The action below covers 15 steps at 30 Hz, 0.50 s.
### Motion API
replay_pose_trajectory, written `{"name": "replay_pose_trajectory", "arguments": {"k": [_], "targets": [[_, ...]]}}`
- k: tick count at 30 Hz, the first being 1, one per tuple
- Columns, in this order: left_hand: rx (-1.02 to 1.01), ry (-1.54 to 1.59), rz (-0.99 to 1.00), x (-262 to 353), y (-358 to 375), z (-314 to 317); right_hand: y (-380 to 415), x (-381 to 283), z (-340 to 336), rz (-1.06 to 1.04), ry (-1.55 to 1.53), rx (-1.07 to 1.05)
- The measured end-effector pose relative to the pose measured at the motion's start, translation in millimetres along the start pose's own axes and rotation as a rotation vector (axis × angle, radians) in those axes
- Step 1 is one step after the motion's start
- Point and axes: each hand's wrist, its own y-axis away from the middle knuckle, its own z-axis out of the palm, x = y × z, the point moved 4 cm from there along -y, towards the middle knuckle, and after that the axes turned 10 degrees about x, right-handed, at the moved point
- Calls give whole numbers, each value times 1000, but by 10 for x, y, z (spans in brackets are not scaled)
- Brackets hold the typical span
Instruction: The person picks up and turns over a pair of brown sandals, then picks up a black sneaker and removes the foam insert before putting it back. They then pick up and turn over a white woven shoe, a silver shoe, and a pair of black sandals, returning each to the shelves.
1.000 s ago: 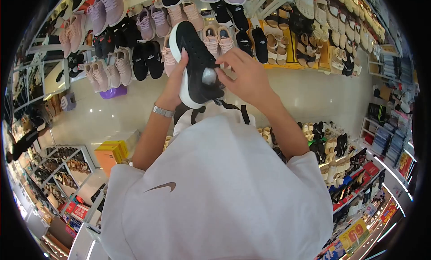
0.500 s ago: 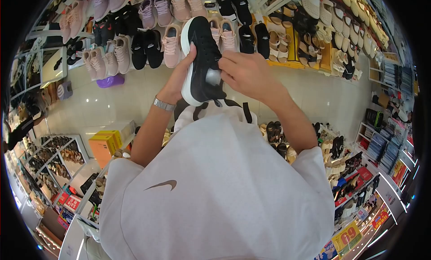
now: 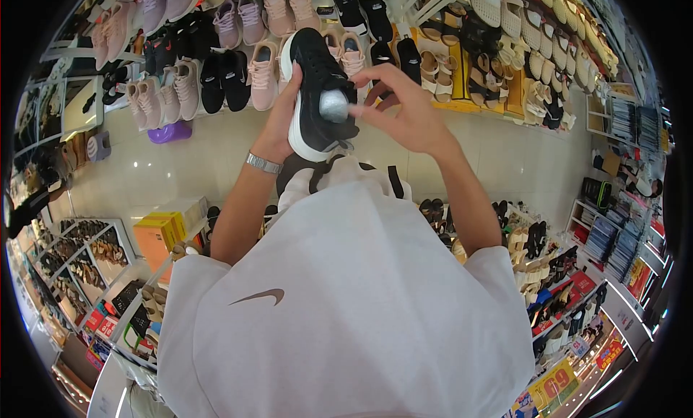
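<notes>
A black sneaker [image 3: 309, 115] with a thick white sole is held up, toe pointing away from me, in front of my chest. My left hand [image 3: 277, 128] is wrapped round its left side, the thumb lying along the sole's edge. Inside the shoe's opening sits a rounded silvery-white wad [image 3: 334, 106]. At the opening's right side, my right hand [image 3: 404, 109] has its fingers curved and spread apart, thumb tip close by the wad and forefinger near the laces. A metal-band watch [image 3: 264, 163] is on my left wrist.
Beyond the sneaker, a display holds pink sneakers [image 3: 263, 75], black shoes [image 3: 235, 80] and sandals [image 3: 436, 74]. A purple object [image 3: 170, 132] is on the tiled floor below. Yellow and orange boxes [image 3: 159, 230] stand at left. More shoe racks [image 3: 90, 255] line both sides.
My right hand has drawn back slightly to the right and its fingers have spread. The silvery wad shows more fully in the shoe's opening. My left hand keeps its hold, shifted slightly left.
</notes>
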Motion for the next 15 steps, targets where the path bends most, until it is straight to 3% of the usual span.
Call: {"name": "replay_pose_trajectory", "arguments": {"k": [1,7,13,15], "targets": [[-14,17,-16,-33,31,44,40,33,16,74,-122,9],[-9,-170,-8,-162,-31,49,44,188,6,-4,191,110],[37,-45,-60,-256,-51,272,1,56,-3,-420,389,359],[21,-15,-63,-245,-105,256,16,99,-35,-528,451,315]]}}
